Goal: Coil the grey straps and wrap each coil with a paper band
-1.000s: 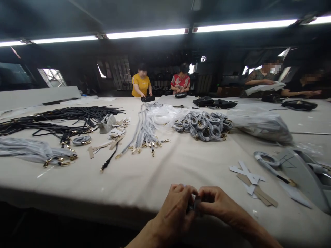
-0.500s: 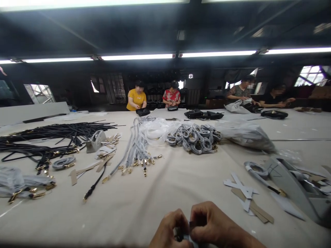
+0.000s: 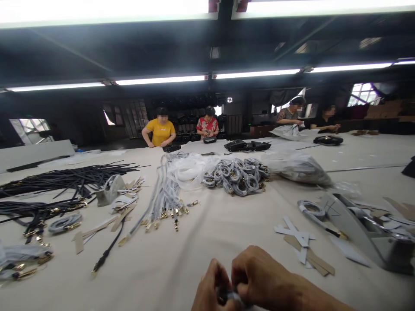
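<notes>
At the bottom middle, my left hand and my right hand are close together, fingers bent and pinching. Between them shows a bit of a grey plastic-wrapped strap with a dark part; the fingers and the frame's lower edge hide most of it. To the right of my hands lie white and tan card strips. Beyond these sits a coiled wrapped strap with a gold clasp. Farther ahead is a heap of coiled grey straps, beside loose wrapped straps with gold clasps.
A grey tape dispenser stands at the right, another dispenser at the left. Black straps spread over the left of the table. A plastic bag lies past the coils. Several people work along the far edge with black bags.
The view has tilted up and shifted right, so table items sit farther left. My hands stay together on the strap, the right one turned slightly. Across the table, the yellow-shirted person's arms have spread apart.
</notes>
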The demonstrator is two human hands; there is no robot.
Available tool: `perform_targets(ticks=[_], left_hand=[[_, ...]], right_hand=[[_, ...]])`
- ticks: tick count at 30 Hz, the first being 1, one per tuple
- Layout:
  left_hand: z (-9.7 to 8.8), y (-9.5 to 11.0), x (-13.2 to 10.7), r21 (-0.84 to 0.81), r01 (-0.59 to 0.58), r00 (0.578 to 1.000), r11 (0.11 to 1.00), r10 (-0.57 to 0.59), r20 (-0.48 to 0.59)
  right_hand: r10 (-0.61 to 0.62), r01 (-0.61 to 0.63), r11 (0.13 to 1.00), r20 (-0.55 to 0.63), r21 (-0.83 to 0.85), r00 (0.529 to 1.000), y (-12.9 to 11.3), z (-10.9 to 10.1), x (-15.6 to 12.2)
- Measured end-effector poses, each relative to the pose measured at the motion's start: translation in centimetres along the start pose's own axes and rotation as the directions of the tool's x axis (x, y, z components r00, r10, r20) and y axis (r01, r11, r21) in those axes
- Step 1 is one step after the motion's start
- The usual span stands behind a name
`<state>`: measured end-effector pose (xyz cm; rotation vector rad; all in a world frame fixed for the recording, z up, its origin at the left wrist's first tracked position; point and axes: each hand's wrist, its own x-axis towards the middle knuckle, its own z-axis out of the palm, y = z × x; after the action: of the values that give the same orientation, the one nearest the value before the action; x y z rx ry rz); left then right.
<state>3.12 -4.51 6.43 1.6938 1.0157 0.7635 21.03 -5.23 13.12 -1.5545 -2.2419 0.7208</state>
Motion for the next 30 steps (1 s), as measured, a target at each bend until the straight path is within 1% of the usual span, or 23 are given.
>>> perform_targets(ticks=[2, 3, 4, 5, 7, 9, 10, 11, 12, 14, 15, 17, 18, 20, 21, 22, 23, 24, 26, 27, 28, 29, 30], left_hand=[[-0.3, 0.5, 0.7, -0.093, 0.050, 0.999, 0.994, -0.049, 0.015], [-0.4, 0.8, 1.0, -0.137, 0.054, 0.998, 0.989, -0.055, -0.002], [-0.5, 1.1, 1.2, -0.178, 0.046, 0.998, 0.983, -0.052, -0.029], [-0.5, 1.4, 1.3, -0.216, 0.033, 0.997, 0.976, -0.046, -0.058], [-0.3, 2.0, 1.4, -0.298, 0.012, 0.996, 0.955, -0.039, -0.086], [-0.1, 2.5, 1.5, -0.394, 0.026, 0.994, 0.919, -0.064, -0.085], [0.0, 2.7, 1.6, -0.449, 0.051, 0.992, 0.892, -0.098, -0.083], [0.2, 2.9, 1.7, -0.507, 0.079, 0.987, 0.858, -0.138, -0.080], [0.3, 3.0, 1.8, -0.559, 0.112, 0.980, 0.821, -0.183, -0.074], [0.3, 3.2, 1.9, -0.636, 0.185, 0.966, 0.749, -0.259, -0.024], [0.3, 3.3, 1.9, -0.659, 0.223, 0.960, 0.718, -0.278, 0.022], [0.1, 3.3, 1.8, -0.681, 0.299, 0.949, 0.668, -0.284, 0.138], [0.1, 3.3, 1.7, -0.688, 0.325, 0.944, 0.649, -0.271, 0.190], [0.2, 3.3, 1.5, -0.706, 0.331, 0.943, 0.626, -0.236, 0.233], [0.4, 3.3, 1.4, -0.713, 0.321, 0.947, 0.624, -0.225, 0.230], [0.6, 3.3, 1.4, -0.720, 0.308, 0.951, 0.623, -0.216, 0.220], [0.9, 3.3, 1.5, -0.726, 0.294, 0.955, 0.622, -0.209, 0.208], [1.1, 3.3, 1.6, -0.730, 0.287, 0.958, 0.620, -0.208, 0.200], [1.6, 3.3, 1.8, -0.735, 0.281, 0.959, 0.617, -0.207, 0.193], [1.7, 3.3, 1.9, -0.736, 0.277, 0.960, 0.618, -0.208, 0.187], [1.8, 3.3, 2.0, -0.734, 0.271, 0.961, 0.623, -0.213, 0.174], [1.8, 3.3, 2.2, -0.728, 0.264, 0.962, 0.633, -0.226, 0.153], [1.8, 3.2, 2.3, -0.720, 0.258, 0.962, 0.644, -0.243, 0.128]], right_hand=[[-0.147, 0.129, 0.970, -0.075, -0.206, 0.986, 0.0, 0.5, 0.1], [-0.210, 0.175, 0.948, -0.109, -0.266, 0.972, 0.0, 0.6, 0.0], [-0.252, 0.202, 0.936, -0.146, -0.288, 0.957, 0.2, 0.7, 0.0], [-0.268, 0.210, 0.939, -0.195, -0.272, 0.944, 0.3, 0.7, -0.1], [-0.238, 0.197, 0.967, -0.304, -0.160, 0.922, 0.6, 0.6, -0.4], [-0.212, 0.209, 0.977, -0.355, -0.045, 0.911, 0.8, 0.5, -0.8], [-0.228, 0.233, 0.972, -0.364, -0.030, 0.903, 0.9, 0.4, -1.1], [-0.269, 0.268, 0.962, -0.367, -0.055, 0.890, 0.9, 0.4, -1.4], [-0.330, 0.309, 0.944, -0.367, -0.116, 0.870, 0.9, 0.5, -1.8], [-0.466, 0.373, 0.879, -0.367, -0.299, 0.805, 1.0, 0.7, -2.6], [-0.525, 0.386, 0.836, -0.365, -0.391, 0.769, 1.0, 0.9, -3.0], [-0.605, 0.375, 0.757, -0.359, -0.534, 0.710, 1.3, 1.2, -3.8], [-0.627, 0.362, 0.729, -0.356, -0.580, 0.693, 1.6, 1.3, -4.1], [-0.649, 0.354, 0.699, -0.344, -0.621, 0.679, 2.0, 1.6, -4.6], [-0.646, 0.359, 0.703, -0.340, -0.613, 0.683, 2.2, 1.7, -4.7], [-0.631, 0.372, 0.722, -0.333, -0.584, 0.701, 2.3, 1.8, -4.8], [-0.603, 0.388, 0.757, -0.334, -0.526, 0.724, 2.4, 1.8, -5.0], [-0.556, 0.397, 0.809, -0.345, -0.435, 0.756, 2.5, 1.6, -5.1], [-0.406, 0.359, 0.914, -0.412, -0.190, 0.815, 3.2, 0.4, -5.8], [-0.304, 0.304, 0.949, -0.475, -0.078, 0.826, 4.0, -0.6, -6.3], [-0.188, 0.229, 0.973, -0.561, 0.003, 0.806, 5.0, -2.0, -7.0], [-0.066, 0.130, 0.990, -0.664, 0.048, 0.745, 6.5, -3.6, -7.9], [0.050, 0.006, 0.997, -0.762, 0.070, 0.645, 8.4, -5.4, -9.0]])
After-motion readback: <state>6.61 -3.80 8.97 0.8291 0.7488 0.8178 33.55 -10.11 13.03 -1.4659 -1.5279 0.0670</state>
